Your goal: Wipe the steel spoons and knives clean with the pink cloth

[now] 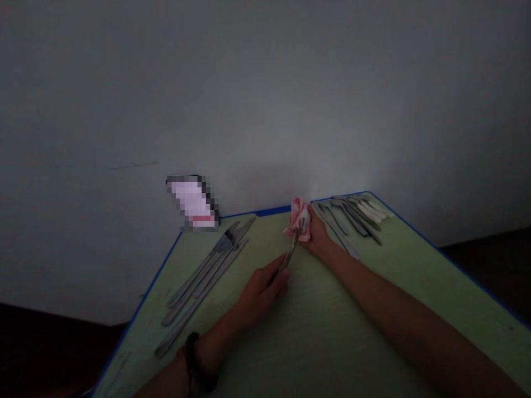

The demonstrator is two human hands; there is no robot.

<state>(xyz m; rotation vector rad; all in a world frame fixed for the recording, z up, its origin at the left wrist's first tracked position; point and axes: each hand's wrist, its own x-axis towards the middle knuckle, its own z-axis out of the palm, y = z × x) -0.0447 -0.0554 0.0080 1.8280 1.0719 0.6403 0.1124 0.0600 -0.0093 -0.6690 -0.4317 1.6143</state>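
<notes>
My left hand (265,286) is closed round the handle of a metal piece of cutlery (291,250), which points up and away from me. Its far end goes into a pink and white cloth (299,216), so its kind is hidden. My right hand (317,235) grips that cloth around the cutlery's end; most of its fingers are behind the cloth. Both hands are over the middle of the green table (315,337). Left of them lie several knives (211,271), side by side. Beyond my right hand is a row of more cutlery (352,218).
A phone-like device (193,202), blurred out, leans on the wall (265,99) at the table's back left corner. Some pieces at the far right have white handles (375,210). Blue edging (274,211) runs round the table, whose back edge is near the wall.
</notes>
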